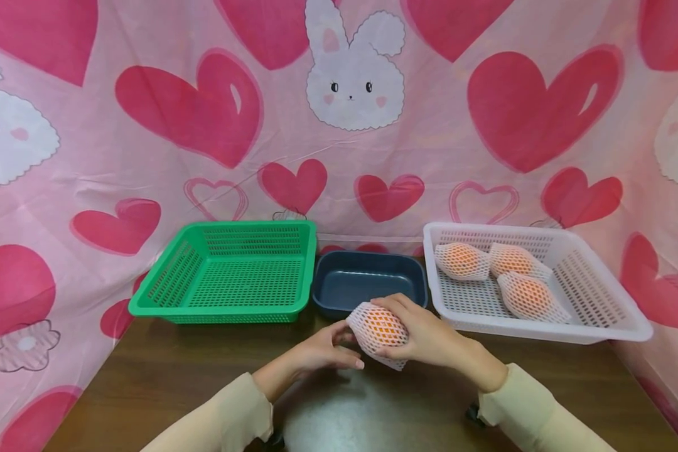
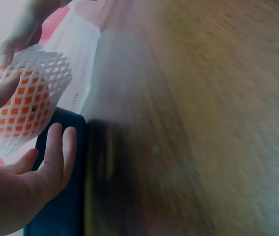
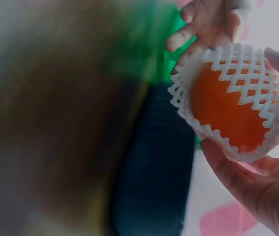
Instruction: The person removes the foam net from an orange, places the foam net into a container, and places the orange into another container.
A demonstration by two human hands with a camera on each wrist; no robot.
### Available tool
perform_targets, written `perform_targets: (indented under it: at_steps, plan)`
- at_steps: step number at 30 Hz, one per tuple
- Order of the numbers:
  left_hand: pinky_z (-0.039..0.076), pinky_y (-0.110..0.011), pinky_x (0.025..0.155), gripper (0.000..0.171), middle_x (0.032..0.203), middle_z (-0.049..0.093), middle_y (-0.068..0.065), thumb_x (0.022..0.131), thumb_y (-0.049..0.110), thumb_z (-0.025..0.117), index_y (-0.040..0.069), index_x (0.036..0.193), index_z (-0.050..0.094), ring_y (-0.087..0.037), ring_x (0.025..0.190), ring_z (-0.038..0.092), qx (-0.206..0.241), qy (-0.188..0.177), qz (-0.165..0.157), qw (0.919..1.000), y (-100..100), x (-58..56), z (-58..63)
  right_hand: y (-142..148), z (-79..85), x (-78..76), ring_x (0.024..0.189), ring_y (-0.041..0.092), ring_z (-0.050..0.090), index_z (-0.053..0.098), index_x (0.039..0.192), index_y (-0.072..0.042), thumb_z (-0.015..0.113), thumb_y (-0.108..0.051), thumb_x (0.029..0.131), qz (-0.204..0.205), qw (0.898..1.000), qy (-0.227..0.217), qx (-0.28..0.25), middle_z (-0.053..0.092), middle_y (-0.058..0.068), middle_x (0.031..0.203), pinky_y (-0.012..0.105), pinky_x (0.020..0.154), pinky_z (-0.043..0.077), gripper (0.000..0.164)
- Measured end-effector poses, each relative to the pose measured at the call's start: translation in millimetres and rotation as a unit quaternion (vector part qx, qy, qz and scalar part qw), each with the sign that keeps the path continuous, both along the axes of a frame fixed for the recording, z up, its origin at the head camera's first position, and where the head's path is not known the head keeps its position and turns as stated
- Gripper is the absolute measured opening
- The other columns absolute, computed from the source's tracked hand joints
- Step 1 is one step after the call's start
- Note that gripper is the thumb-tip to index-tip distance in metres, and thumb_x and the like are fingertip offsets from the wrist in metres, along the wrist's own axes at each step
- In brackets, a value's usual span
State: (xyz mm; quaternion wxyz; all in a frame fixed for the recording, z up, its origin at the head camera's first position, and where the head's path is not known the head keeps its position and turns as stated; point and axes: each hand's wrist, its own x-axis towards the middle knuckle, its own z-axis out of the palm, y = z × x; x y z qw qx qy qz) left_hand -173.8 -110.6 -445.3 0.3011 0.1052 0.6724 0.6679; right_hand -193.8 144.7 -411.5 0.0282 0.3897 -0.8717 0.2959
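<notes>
My right hand [image 1: 429, 336] grips an orange [image 1: 381, 329] wrapped in a white foam net, thumb on the near side and fingers over the top. In the right wrist view, bare peel of the orange [image 3: 223, 110] shows through an opening in the net. My left hand [image 1: 324, 348] is just left of the orange, its fingers spread and loosely bent. One left-hand finger overlaps the net in the left wrist view, while the other fingers [image 2: 55, 152] stand apart from it.
Behind the hands sits a dark blue tray [image 1: 370, 260]. A green basket [image 1: 248, 311] stands to its left. The white basket [image 1: 599, 270] on the right holds 3 net-wrapped oranges [image 1: 528, 296]. A pink patterned cloth [image 1: 339, 150] hangs behind the brown table [image 1: 164, 376].
</notes>
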Motion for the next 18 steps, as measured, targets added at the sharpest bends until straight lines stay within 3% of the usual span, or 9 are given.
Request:
perform_targets:
  at_steps: [9, 18]
  plan:
    - [0.056, -0.040, 0.085, 0.072, 0.124, 0.063, -0.013, 0.088, 0.006, 0.077, -0.004, 0.149, 0.040, -0.023, 0.101, 0.067, -0.010, 0.010, -0.005, 0.9999, -13.8, 3.7, -5.4, -12.8, -26.6, 5.8, 0.111, 0.016, 0.059, 0.049, 0.144, -0.014, 0.086, -0.040, 0.083, 0.014, 0.999, -0.033, -0.039, 0.054, 0.002, 0.131, 0.038, 0.091, 0.054, 0.076]
    - [0.054, -0.050, 0.093, 0.065, 0.133, 0.059, -0.014, 0.092, 0.014, 0.076, 0.000, 0.147, 0.045, -0.024, 0.113, 0.060, -0.056, 0.016, 0.024, 0.9980, -16.3, 5.1, -4.1, -25.1, -45.6, 10.5, 0.112, 0.019, 0.058, 0.046, 0.141, -0.009, 0.088, -0.036, 0.081, 0.001, 0.998, -0.032, -0.063, 0.052, 0.005, 0.129, 0.041, 0.095, 0.052, 0.079]
